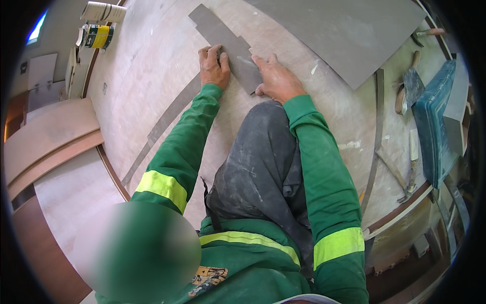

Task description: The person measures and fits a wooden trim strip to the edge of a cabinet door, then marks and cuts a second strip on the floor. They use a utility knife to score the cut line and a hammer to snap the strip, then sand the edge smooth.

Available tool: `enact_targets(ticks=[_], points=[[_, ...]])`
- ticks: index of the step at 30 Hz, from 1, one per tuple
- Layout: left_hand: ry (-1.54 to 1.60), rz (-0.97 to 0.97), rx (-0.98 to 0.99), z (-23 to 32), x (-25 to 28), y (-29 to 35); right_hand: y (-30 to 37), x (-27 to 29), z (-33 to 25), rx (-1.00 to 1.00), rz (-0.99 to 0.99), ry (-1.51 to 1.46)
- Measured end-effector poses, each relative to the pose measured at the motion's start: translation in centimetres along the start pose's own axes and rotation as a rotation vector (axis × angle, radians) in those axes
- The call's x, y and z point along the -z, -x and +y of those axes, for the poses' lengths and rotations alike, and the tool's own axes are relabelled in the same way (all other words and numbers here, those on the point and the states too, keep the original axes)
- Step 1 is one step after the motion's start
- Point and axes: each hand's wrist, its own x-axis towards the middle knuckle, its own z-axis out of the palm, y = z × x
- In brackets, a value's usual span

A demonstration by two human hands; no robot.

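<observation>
A narrow grey sheet strip (230, 43) with stepped edges lies flat on the pale, dusty work surface (152, 66), slanting from the upper middle down towards my knee. At its left edge rests my left hand (214, 67), fingers bent and thumb apart, the fingertips touching down by the strip. My right hand (278, 78) is at the strip's right edge, thumb and forefinger spread along it and the other fingers loosely bent. Neither hand is wrapped round the strip. My dark grey trouser leg (263, 152) is bent on the surface just below the hands.
A large grey sheet (349, 30) lies at the upper right. Long thin grey strips run along the left (167, 116) and right (378, 126). At right are a hammer (397, 172), a scraper (412, 86) and a teal container (435, 116). A can (96, 36) stands far left.
</observation>
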Motion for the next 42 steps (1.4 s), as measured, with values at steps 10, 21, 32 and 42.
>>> enact_targets(ticks=[10, 21, 32, 42], points=[[-0.034, -0.008, -0.019, 2.2, -0.5, 1.0, 2.0, 1.2, 1.2, -0.019, 0.007, 0.027], [0.031, -0.034, 0.011, 2.5, 1.7, 2.8, 3.9, -0.6, 0.0, -0.003, 0.047, 0.037], [-0.026, 0.006, -0.045, 0.5, 4.1, 3.4, 4.4, -1.6, -3.0, -0.053, -0.013, -0.039], [-0.007, -0.017, -0.034, -4.1, 7.7, 2.6, 1.9, -5.7, -6.8, -0.021, 0.034, -0.015]])
